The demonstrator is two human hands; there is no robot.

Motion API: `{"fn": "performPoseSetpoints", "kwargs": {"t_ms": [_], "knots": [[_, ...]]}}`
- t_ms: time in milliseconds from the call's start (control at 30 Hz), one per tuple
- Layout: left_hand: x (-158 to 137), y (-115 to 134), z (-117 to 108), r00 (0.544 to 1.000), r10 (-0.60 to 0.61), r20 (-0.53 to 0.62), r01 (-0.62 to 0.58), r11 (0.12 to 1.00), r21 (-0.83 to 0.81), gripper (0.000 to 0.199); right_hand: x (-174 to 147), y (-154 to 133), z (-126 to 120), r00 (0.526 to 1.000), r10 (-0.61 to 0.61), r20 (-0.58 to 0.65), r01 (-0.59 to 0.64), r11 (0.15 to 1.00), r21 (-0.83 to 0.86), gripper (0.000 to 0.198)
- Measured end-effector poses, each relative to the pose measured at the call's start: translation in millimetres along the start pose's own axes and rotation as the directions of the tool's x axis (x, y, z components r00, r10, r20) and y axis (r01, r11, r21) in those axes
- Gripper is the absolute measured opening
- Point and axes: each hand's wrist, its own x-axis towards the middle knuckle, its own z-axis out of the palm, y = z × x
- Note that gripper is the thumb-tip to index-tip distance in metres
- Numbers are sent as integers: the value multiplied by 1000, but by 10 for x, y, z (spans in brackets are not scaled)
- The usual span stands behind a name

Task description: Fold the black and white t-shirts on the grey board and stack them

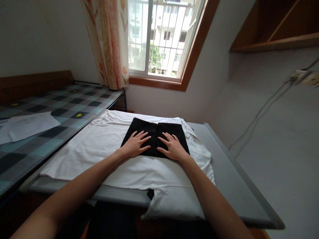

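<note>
A black folded cloth (154,151), perhaps a garment, lies flat on top of a spread white shirt (84,156). My left hand (134,144) rests on the left half of the black cloth, fingers spread. On its right half lies my right hand (172,146), palm down, with the fingers also apart. A crease runs down the middle of the cloth between the two hands. Neither hand grips anything. One white sleeve hangs over the front edge of the grey table, and a bit of something black shows beside it.
The grey table (239,186) has a raised rim along its right side. To the left stands a bed with a checked mattress (62,103) and white papers (32,126) on it. A curtain (109,43) hangs by the barred window. Cables (261,113) run down the right wall.
</note>
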Motion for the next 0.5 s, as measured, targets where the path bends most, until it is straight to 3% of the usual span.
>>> {"fn": "performPoseSetpoints", "kwargs": {"t_ms": [500], "knots": [[-16, 14, -33, 1000, -6, -13, 5, 999, -48, 56, -5, 49, -81, 998, -3, -60, 11, 992, 129, 50]]}}
